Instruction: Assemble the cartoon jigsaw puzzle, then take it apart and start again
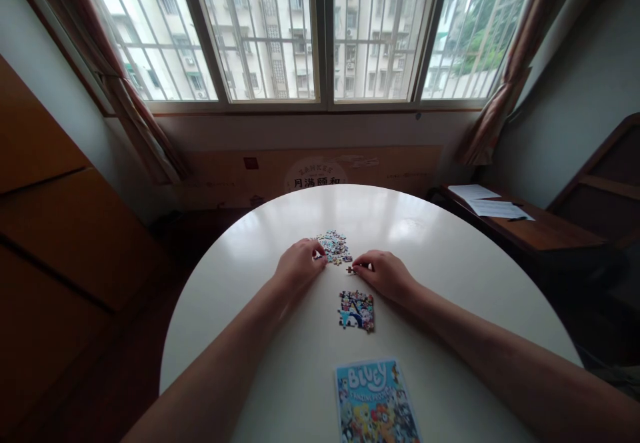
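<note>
A loose pile of small jigsaw puzzle pieces lies on the white round table. My left hand rests at the pile's left edge, its fingers curled in; whatever is between the fingertips is too small to make out. To the right of the pile, my right hand pinches a single puzzle piece between thumb and fingers, close to the tabletop. Nearer to me sits a joined section of puzzle, roughly square with uneven edges, and neither hand touches it.
A blue "Bluey" picture card or booklet lies at the near side of the table. Beyond the table, a long cardboard box leans under the window. On the right stands a wooden side table with papers and pens.
</note>
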Demonstrator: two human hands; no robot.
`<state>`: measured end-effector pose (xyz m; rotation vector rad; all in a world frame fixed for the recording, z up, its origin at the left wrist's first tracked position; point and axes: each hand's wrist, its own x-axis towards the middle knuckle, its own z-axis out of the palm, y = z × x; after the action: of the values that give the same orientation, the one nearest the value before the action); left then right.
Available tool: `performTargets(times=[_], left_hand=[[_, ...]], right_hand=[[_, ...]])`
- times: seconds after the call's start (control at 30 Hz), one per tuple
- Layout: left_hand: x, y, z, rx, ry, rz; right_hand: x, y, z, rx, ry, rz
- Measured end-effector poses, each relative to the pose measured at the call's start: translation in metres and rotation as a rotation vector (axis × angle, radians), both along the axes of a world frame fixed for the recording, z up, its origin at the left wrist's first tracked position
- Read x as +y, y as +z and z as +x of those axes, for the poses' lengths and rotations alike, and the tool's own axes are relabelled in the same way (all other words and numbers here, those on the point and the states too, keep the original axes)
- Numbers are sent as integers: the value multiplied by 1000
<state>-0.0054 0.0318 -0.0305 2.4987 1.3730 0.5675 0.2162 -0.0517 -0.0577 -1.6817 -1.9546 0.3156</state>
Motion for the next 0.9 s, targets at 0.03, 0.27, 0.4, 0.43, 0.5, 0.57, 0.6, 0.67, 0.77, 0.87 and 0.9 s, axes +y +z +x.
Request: performTargets(times=[0.03, 0.27, 0.4, 0.43, 0.5, 0.57, 0.6, 0.67, 0.77, 0.87, 0.9], left_hand=[[1, 0, -1, -4, 39, 8], [2, 8, -5, -33, 174, 90], [-6, 11, 0, -9, -20, 97], [-8, 10, 2, 7, -104, 95], [-12, 7, 6, 56, -246, 92], [-15, 3, 11, 117, -322, 96], [-16, 1, 13, 147, -340, 100], [-16, -2, 16, 186, -349, 114], [-14, -4, 16, 198, -319, 133], [-14, -1, 12, 167, -286, 129], [-15, 2, 11, 156, -284, 128]], right_hand=[[1, -1, -1, -6, -3, 7], [20, -5, -6, 12, -63, 54], [38, -8, 2, 62, -142, 82], [42, -8, 6, 68, -156, 84], [50, -8, 13, 69, -159, 79], [56, -6, 18, 64, -130, 68], [59, -6, 18, 63, -108, 63], [65, -4, 16, 67, -58, 56], [71, -3, 8, 78, -9, 44], [70, -1, 4, 81, -28, 32], [67, 0, 5, 82, -44, 23]])
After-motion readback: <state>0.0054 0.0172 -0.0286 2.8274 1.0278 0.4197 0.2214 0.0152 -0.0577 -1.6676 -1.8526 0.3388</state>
